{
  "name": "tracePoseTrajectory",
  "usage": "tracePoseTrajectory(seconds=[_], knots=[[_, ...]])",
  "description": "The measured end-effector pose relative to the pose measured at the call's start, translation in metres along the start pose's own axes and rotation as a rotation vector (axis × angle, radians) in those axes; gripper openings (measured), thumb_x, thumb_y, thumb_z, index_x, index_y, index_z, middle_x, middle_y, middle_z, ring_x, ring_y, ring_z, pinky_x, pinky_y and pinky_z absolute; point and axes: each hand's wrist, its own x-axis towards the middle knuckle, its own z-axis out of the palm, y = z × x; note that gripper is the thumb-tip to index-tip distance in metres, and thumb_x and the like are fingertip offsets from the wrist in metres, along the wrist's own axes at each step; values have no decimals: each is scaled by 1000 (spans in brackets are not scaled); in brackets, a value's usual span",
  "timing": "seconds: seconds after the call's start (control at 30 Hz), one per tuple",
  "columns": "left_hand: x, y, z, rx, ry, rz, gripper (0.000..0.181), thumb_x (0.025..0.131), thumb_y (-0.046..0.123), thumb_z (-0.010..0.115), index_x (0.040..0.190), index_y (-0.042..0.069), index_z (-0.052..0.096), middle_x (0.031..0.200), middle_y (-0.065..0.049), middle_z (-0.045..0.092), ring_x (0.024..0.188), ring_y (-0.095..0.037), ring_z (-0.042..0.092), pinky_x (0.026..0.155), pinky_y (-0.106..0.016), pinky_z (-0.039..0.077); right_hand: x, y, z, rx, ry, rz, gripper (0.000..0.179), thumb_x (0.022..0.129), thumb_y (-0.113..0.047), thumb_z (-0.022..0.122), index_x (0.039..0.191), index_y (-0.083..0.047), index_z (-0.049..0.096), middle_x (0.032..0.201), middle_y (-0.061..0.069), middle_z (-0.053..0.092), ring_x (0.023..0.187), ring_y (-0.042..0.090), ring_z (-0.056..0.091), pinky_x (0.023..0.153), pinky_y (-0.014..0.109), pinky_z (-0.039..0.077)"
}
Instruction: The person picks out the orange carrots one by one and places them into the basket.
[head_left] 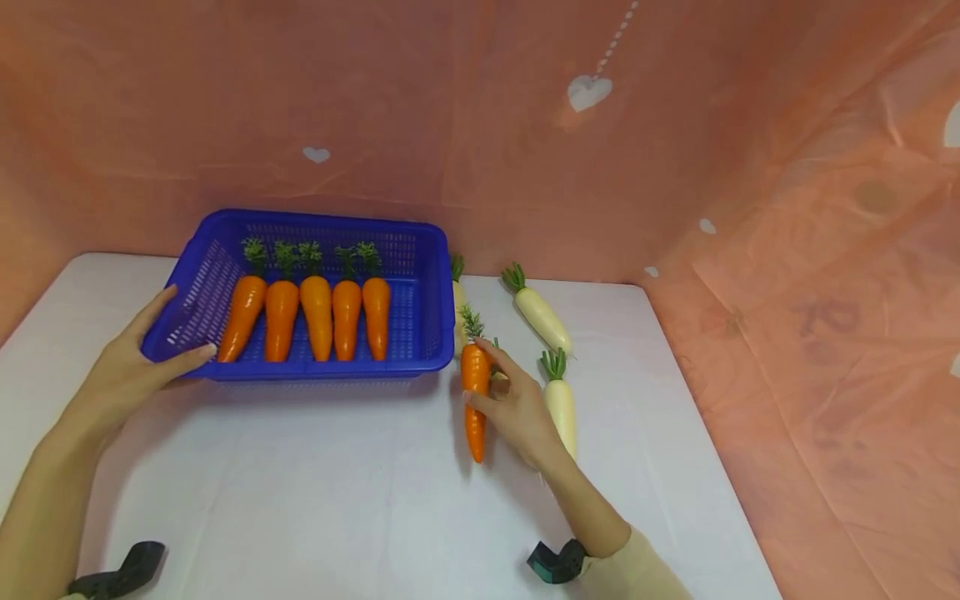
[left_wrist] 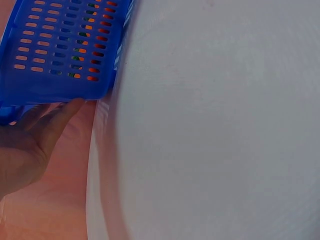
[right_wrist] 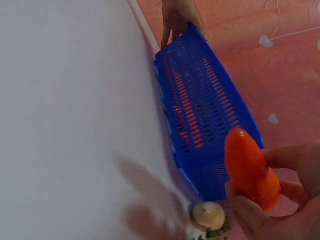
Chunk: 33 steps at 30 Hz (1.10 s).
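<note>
A blue plastic basket (head_left: 420, 300) holds several orange carrots (head_left: 317, 317) lined up side by side, their green tops toward the back wall. My left hand (head_left: 138, 358) grips the basket's left end, thumb over the near rim; the left wrist view shows that hand (left_wrist: 30, 150) at the basket's perforated side (left_wrist: 55, 90). Just right of the basket, my right hand (head_left: 521, 408) pinches another carrot (head_left: 475, 392), tip pointing toward me. The right wrist view shows this carrot (right_wrist: 245, 165) above the table, between thumb and fingers.
White radishes with green stems lie right of the basket: one radish (head_left: 543, 319) at the back, another radish (head_left: 560, 408) partly behind my right wrist, and more partly hidden by the basket and carrot. A white cloth (head_left: 315, 483) covers the table; an orange sheet (head_left: 450, 108) hangs behind.
</note>
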Motion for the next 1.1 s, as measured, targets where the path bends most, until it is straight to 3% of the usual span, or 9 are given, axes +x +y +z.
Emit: tracePoseTrajectory(seconds=[0.27,0.47,0.6,0.9,1.1], knots=[[1,1,0,7,-1,5,94,96,34,65,157,42,-7,161,-27,-9,141,-61,-4,108,-76,0,27,-22,-15,-56,14,-59,74,84,-20,81,147,-38,47,133,4,60,93,22,66,72,32,59],[2,0,1,-4,-5,-1,94,97,33,65,157,42,-7,161,-27,-9,141,-60,-4,108,-76,0,52,-41,-20,-6,-52,-139,75,85,-14,79,150,-29,45,136,11,57,92,27,69,62,33,61],[2,0,2,-6,-6,-12,94,96,34,65,156,43,-7,161,-27,-10,141,-61,-5,107,-77,0,70,-54,-21,0,-84,-179,76,86,-13,78,151,-29,43,139,13,54,95,28,70,62,37,62],[2,1,2,-11,-6,-8,94,96,34,65,156,44,-7,162,-26,-10,141,-61,-4,107,-77,1,108,-74,-8,-48,-149,-193,76,88,-14,76,153,-27,39,141,11,54,100,26,69,68,31,61],[1,0,0,6,0,-17,94,96,35,65,156,43,-8,161,-27,-11,140,-62,-5,106,-79,1,130,-84,13,-155,-189,-179,77,89,-17,76,155,-23,36,141,15,54,101,27,69,71,29,60]])
